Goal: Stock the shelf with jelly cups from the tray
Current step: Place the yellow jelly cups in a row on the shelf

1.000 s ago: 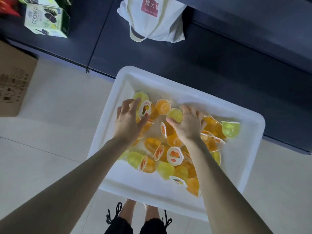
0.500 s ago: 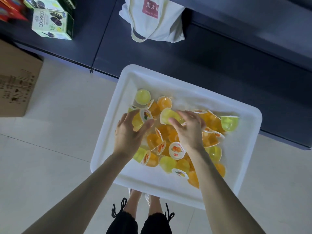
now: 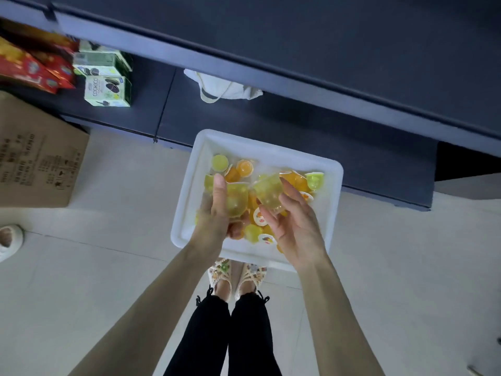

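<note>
Left hand (image 3: 217,210), right hand (image 3: 294,226) each hold yellow jelly cup above tray (image 3: 334,185).

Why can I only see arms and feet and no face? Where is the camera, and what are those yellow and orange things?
The camera sits on the person's head and looks down, so you see only their own arms and feet. There is no machine here, just two bare hands. On the floor stands a white tray with orange and yellow-green jelly cups heaped in it. The left hand grips a first jelly cup, and the right hand holds a second jelly cup; both are yellow-green. Beyond the tray is a dark shelf with cookie boxes and a white bag on it. A cardboard box stands at the left.
</note>
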Tool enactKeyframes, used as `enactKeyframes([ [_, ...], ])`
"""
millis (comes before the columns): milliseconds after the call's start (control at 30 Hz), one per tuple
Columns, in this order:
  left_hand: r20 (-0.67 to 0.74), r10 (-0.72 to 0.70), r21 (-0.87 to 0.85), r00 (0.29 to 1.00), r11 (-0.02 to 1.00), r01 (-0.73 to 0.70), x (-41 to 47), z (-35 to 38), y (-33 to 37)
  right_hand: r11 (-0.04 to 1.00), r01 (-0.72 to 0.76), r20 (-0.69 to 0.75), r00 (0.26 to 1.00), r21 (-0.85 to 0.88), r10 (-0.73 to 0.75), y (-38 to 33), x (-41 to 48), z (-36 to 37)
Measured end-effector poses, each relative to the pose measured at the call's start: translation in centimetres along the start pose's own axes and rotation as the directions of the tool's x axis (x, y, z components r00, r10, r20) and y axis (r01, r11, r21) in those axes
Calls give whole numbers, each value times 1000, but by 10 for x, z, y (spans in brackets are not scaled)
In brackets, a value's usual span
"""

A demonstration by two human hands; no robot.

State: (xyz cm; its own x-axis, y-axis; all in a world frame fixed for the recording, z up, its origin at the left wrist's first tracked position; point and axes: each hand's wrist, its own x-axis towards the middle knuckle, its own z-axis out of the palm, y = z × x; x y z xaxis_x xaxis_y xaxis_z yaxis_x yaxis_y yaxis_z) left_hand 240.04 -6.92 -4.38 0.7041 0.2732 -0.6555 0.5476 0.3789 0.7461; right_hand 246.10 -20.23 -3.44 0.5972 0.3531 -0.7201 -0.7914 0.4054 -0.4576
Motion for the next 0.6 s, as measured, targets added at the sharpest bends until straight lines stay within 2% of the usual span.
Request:
enactKeyframes([
  [133,146,172,80,974,980,-185,-61,18,65,997,47,197,979,58,-58,-43,-66,32],
  [200,180,201,85,963,972,-219,-91,28,98,994,113,274,956,-14,-105,-69,-99,48],
  [267,211,216,12,953,975,-224,-113,39,129,976,202,329,929,-75,-167,-95,-128,64],
  [367,317,267,-42,910,963,-268,-140,60,172,947,301,353,903,-111,-246,-135,-170,85],
  [467,355,346,-74,869,937,-343,-165,88,219,894,429,353,863,-131,-362,-181,-208,100],
  [600,427,488,-59,761,855,-516,-200,135,286,767,620,391,756,-167,-525,-251,-259,116],
])
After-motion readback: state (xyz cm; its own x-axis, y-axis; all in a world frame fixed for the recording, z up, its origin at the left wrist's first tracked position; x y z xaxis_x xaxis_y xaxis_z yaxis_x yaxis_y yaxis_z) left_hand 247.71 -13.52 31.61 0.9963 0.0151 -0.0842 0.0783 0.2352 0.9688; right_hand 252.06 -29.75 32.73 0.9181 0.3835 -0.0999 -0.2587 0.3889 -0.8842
